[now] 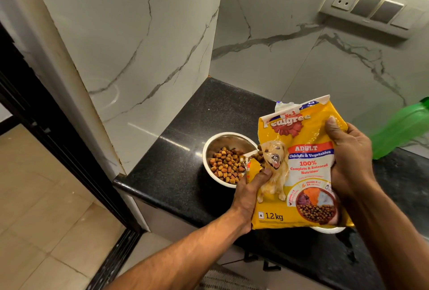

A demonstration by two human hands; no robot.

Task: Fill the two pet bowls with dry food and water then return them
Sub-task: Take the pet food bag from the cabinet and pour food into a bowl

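A steel pet bowl stands on the black counter, partly filled with brown dry food. Over its right rim I hold a yellow dog food bag, tilted left so kibble spills from a torn corner into the bowl. My left hand grips the bag's left edge near that corner. My right hand grips the bag's right side, thumb on the front. A second bowl shows only as a pale rim below the bag; its contents are hidden.
A green plastic bottle lies tilted at the counter's right by the marble wall. A switch panel sits high on that wall. A marble pillar rises left of the counter, and tiled floor lies below the counter's edge.
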